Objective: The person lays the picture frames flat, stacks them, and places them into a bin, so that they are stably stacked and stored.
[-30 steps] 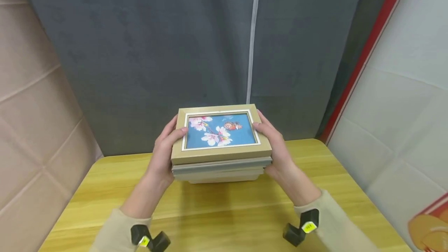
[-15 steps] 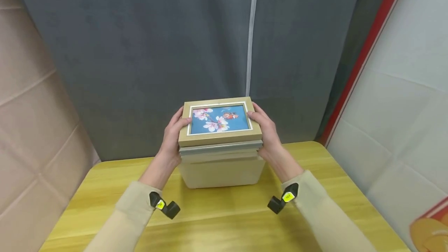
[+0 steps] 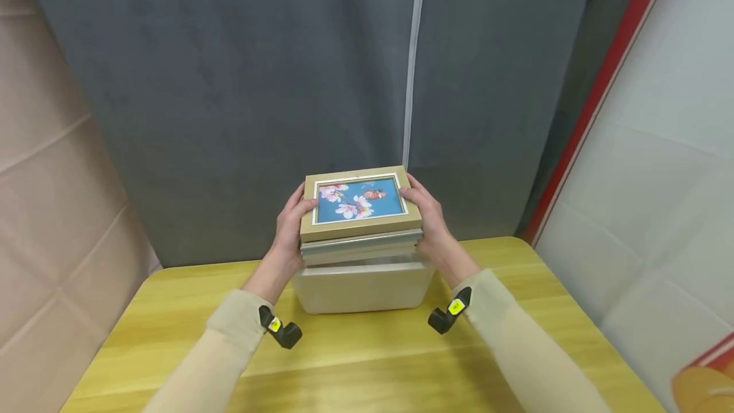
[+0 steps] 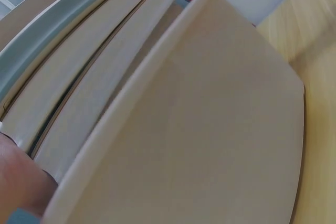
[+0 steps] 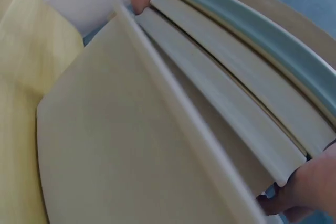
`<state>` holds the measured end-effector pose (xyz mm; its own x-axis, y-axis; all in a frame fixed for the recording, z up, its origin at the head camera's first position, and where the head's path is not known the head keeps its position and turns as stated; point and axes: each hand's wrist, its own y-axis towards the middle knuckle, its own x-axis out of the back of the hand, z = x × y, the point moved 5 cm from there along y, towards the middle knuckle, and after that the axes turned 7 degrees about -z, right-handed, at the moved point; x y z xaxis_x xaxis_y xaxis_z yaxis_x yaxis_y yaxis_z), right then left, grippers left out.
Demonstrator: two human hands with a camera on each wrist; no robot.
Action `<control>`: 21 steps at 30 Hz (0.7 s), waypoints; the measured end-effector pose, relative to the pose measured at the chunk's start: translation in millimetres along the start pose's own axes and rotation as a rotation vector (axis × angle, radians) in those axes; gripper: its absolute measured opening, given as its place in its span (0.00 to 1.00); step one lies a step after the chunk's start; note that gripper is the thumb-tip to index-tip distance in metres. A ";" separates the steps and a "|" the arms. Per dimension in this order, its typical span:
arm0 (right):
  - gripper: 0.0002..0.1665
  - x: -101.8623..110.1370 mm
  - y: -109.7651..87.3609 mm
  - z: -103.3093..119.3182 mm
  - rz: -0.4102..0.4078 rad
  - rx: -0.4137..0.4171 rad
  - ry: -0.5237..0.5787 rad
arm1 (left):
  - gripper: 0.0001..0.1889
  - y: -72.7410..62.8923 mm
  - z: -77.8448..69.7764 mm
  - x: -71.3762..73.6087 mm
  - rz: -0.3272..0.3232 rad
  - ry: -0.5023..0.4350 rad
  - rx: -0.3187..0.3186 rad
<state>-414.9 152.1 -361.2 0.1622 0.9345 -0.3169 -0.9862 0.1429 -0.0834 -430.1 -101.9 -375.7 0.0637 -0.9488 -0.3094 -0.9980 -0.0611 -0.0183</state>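
Observation:
Both hands grip a stack of several picture frames from its two short sides. On top lies a tan picture frame (image 3: 360,228) with a white inner edge around a blue picture of pink-white blossoms. Under it come a blue-grey frame (image 5: 252,32) and pale frames (image 4: 105,77). The left hand (image 3: 288,222) has its thumb on the top frame's left border and its fingers at the side. Opposite, the right hand (image 3: 430,215) holds the right border the same way. Directly below stands a white plastic bin (image 3: 364,289), its front rim beneath the lowest frame. Its inside is mostly hidden.
The bin stands on a yellow wood-grain table (image 3: 344,362) near its back edge. A dark grey curtain (image 3: 241,94) hangs behind. Pale panels (image 3: 57,209) flank the table, the right one with a red border (image 3: 596,101).
Hands and stack have moved away from the body, then slightly lower, toward the bin. The bin, mostly hidden before, now shows its front wall and part of its opening.

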 end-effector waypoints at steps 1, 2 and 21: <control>0.38 0.4 2.0 -3.5 0.001 -0.013 0.007 | 0.37 1.5 2.0 0.6 -0.003 0.002 0.004; 0.39 0.9 3.8 -6.6 0.001 -0.023 0.017 | 0.38 3.0 3.6 0.9 -0.006 0.008 0.005; 0.40 8.2 24.9 -26.8 -0.029 -0.029 0.073 | 0.39 30.0 14.7 -5.0 0.048 0.065 0.033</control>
<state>-437.2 154.5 -391.2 0.1941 0.9037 -0.3815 -0.9798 0.1594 -0.1209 -460.3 -94.4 -388.7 0.0144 -0.9686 -0.2481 -0.9993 -0.0055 -0.0363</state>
